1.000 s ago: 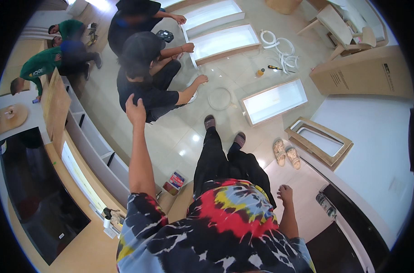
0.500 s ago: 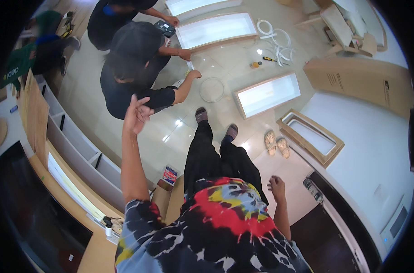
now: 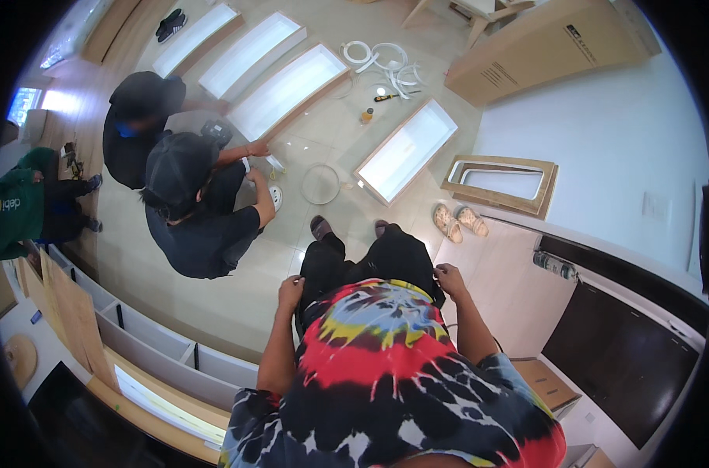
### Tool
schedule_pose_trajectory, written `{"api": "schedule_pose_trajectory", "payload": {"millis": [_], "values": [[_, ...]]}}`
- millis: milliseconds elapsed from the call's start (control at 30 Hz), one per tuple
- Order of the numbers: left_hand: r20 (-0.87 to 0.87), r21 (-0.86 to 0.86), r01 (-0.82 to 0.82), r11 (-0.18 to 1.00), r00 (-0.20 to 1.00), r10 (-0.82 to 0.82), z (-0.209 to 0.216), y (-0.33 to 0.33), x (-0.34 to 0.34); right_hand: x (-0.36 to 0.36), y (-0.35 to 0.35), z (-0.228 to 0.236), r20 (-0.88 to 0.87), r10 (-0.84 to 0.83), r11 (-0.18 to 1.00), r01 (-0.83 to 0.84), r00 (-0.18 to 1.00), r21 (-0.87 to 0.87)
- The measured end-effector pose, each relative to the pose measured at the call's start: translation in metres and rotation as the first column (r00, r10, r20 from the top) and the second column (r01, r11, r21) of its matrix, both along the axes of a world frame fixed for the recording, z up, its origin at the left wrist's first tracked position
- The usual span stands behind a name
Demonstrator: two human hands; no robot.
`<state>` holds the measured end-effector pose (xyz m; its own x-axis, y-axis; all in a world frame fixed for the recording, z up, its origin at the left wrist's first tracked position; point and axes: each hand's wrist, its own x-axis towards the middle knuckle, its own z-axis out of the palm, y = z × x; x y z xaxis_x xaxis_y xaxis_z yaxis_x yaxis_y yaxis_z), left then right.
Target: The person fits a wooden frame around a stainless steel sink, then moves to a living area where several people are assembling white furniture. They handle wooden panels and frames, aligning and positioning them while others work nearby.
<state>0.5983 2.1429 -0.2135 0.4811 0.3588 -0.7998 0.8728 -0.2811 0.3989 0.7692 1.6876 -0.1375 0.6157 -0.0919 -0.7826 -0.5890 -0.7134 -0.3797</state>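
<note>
Trousers (image 3: pixel 401 253) between left fingers (image 3: pixel 294 282) and right fingers (image 3: pixel 443 274); contact unclear.

The tie-dye T-shirt (image 3: pixel 401 347) mixes red, black, yellow and pale grey-blue, with white streaks branching through the black, above plain black trousers (image 3: pixel 323 265). The clogs (image 3: pixel 447 224) are mottled cream and tan. White fills the inside of the open drawer box (image 3: pixel 407 152), whose edges are light brown; the coiled strips (image 3: pixel 357 52) are white as well. The wooden frame (image 3: pixel 547 195) is golden brown, the cardboard carton (image 3: pixel 518 58) tan with dark print, the screwdriver (image 3: pixel 386 97) yellow and black, the small bottle (image 3: pixel 367 116) amber. A co-worker's cap (image 3: pixel 179 168) is black, another person's shirt (image 3: pixel 15 212) dark green, and the glossy floor tiles (image 3: pixel 280 238) greyish beige.
</note>
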Motion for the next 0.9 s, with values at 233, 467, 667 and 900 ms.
{"api": "schedule_pose_trajectory", "payload": {"millis": [233,467,667,900], "values": [[0.126,-0.083,-0.616,0.783,0.773,0.621,0.013,0.036,-0.013,0.027,-0.037,-0.026,-0.051,0.074,0.995,-0.071,0.996,0.063],[0.128,-0.132,-0.767,0.628,0.615,0.778,0.049,-0.039,-0.015,0.087,-0.087,-0.045,-0.022,-0.019,0.989,0.022,1.0,0.148],[0.018,-0.075,-0.59,0.804,0.805,0.593,0.017,-0.171,-0.058,0.11,-0.134,-0.073,-0.039,0.112,0.987,-0.107,0.993,0.118],[0.031,0.14,-0.325,0.935,0.946,0.324,0.031,-0.254,-0.079,0.117,-0.173,-0.066,-0.105,0.161,0.986,-0.155,0.981,0.067]]}}
